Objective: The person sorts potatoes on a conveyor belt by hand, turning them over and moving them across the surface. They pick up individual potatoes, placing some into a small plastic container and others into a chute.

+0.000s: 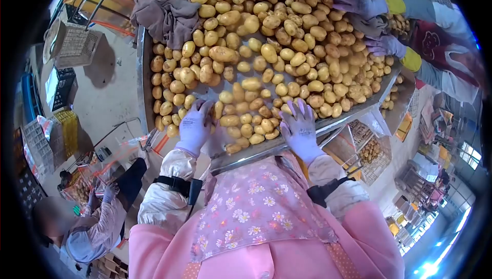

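Potatoes cover much of a metal-edged sorting table in front of me. My left hand, in a lilac glove, rests at the near left of the pile, its extended fingers against the potatoes and nothing visibly held. A blurred patch lies just right of that palm. My right hand, gloved the same way, lies with fingers spread at the near edge, touching potatoes there. Between both hands sits a small cluster of potatoes. The metal rim of the table runs close to my apron.
A grey-brown cloth lies on the table's left corner. At the right, a co-worker's gloved hands reach over the pile, near another cloth. Crates stand on the floor at left. Another person works at lower left. A crate of potatoes is below right.
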Tool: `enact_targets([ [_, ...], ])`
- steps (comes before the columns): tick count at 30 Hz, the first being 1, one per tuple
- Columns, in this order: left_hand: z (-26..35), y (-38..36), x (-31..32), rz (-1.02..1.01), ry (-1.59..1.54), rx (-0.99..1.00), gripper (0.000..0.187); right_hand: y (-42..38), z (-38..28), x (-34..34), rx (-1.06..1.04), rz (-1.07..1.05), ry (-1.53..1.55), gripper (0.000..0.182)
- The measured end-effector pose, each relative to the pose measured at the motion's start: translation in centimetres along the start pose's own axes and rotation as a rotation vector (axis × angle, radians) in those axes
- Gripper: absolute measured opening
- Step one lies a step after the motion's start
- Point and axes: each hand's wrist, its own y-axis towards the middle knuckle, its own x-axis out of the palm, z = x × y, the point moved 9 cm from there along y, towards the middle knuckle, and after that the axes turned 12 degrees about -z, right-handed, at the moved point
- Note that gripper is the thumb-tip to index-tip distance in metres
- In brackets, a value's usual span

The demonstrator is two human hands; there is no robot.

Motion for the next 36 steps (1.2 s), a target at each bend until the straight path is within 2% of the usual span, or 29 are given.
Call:
enact_targets([
  [1, 0.3, -0.1, -0.2, 0.041, 0.027, 0.012, 0.045, -0.4, -0.4, -0.6, 0.030, 0.099, 0.065, 0.037],
  [2, 0.7, -0.3, 0.0, 0.043, 0.029, 0.017, 0.045, 0.0, -1.1, -0.3, 0.033, 0.104, 0.064, 0.037],
  [4, -0.8, -1.0, -0.2, 0.193, -0.515, -0.057, 0.036, 3.0, -5.0, -0.2, -0.126, 0.031, 0.333, 0.031],
  [5, -1.9, -1.3, 0.1, 0.400, -0.604, 0.062, 0.026, 4.4, -7.2, 0.1, -0.188, -0.024, 0.395, 0.030],
  [6, -1.4, -1.7, 0.1, 0.394, -0.599, 0.066, 0.026, 5.5, -9.5, 0.7, -0.250, -0.081, 0.458, 0.029],
  [8, -3.0, -3.0, 1.3, 0.423, -1.143, -0.109, 0.018, 7.7, -11.8, 3.1, -0.208, -0.110, 0.215, 0.031],
  [9, -3.4, -3.2, 1.4, 0.456, -1.172, -0.098, 0.010, 8.9, -12.7, 3.0, -0.209, -0.105, 0.217, 0.031],
  [11, -3.9, -4.5, 1.3, 0.472, -1.185, -0.125, 0.008, 11.0, -12.8, 4.4, -0.071, -0.327, 0.107, 0.037],
  [14, -6.7, -7.2, 2.0, 0.517, -1.168, -0.147, 0.008, 10.7, -12.1, 3.9, -0.180, -0.337, 0.231, 0.039],
  [15, -7.1, -8.2, 1.9, 0.528, -1.169, -0.220, 0.012, 9.7, -10.7, 4.0, -0.271, -0.074, 0.505, 0.036],
  [16, -7.9, -9.4, 2.0, 0.541, -1.170, -0.296, 0.016, 8.6, -9.8, 4.3, -0.273, -0.071, 0.497, 0.036],
  [17, -9.1, -10.4, 2.3, 0.544, -1.142, -0.279, 0.028, 7.4, -7.3, 4.5, -0.145, -0.035, 0.832, 0.034],
  [18, -8.0, -10.6, 1.9, 0.552, -1.148, -0.284, 0.028, 6.1, -4.8, 5.1, -0.007, -0.002, 1.163, 0.031],
  [20, -1.9, -10.5, 1.2, 0.441, -1.115, -0.136, 0.039, 2.0, -4.0, 7.4, 0.381, -0.323, 2.068, 0.030],
  [21, 0.3, -9.3, 4.9, 0.226, -1.107, -0.031, 0.041, 0.5, -5.2, 6.1, 0.388, -0.278, 2.284, 0.031],
  [22, 2.9, -8.1, 8.6, 0.019, -1.085, 0.083, 0.043, -0.3, -5.9, 5.5, 0.380, -0.272, 2.273, 0.031],
  [24, 14.7, -7.3, 4.1, 0.001, -0.772, 0.456, 0.046, -2.0, -6.0, 5.2, 0.471, -0.219, 2.012, 0.028],
  [25, 14.5, -6.6, 4.7, 0.006, -0.775, 0.456, 0.046, -2.1, -4.6, 4.1, 0.235, -0.049, 1.714, 0.024],
  [27, 12.6, -4.6, 7.4, -0.077, -0.841, 0.298, 0.042, -6.8, -0.4, 6.5, 0.587, -0.221, 2.344, 0.020],
  [28, 12.2, -3.8, 7.0, -0.082, -0.843, 0.305, 0.042, -9.5, 4.4, 7.3, 0.590, -0.069, 1.830, 0.027],
  [29, 11.9, -3.1, 6.0, -0.019, -0.518, 0.306, 0.041, -12.7, 8.8, 6.1, 0.481, 0.215, 1.091, 0.039],
  [30, 12.1, -2.5, 5.2, 0.043, -0.196, 0.302, 0.040, -15.5, 9.4, 2.5, 0.692, 0.031, 0.950, 0.049],
  [31, 12.9, -1.1, 5.6, -0.094, -0.111, 0.300, 0.043, -20.5, 13.4, 1.9, 0.673, -0.005, 0.480, 0.052],
  [32, 13.3, -0.6, 5.2, -0.092, -0.112, 0.303, 0.043, -23.3, 16.2, 2.0, 0.622, -0.039, 0.017, 0.055],
  [34, 15.0, 0.1, 5.8, -0.132, 0.107, 0.347, 0.049, -23.0, 16.8, 1.5, 0.607, -0.029, 0.005, 0.055],
  [35, 15.3, 0.0, 5.8, -0.128, 0.100, 0.360, 0.047, -23.0, 17.0, 1.4, 0.596, -0.028, 0.000, 0.056],
  [36, 15.5, 0.3, 6.0, -0.137, 0.101, 0.365, 0.047, -15.9, 12.2, -0.9, 0.506, 0.186, 0.855, 0.051],
])
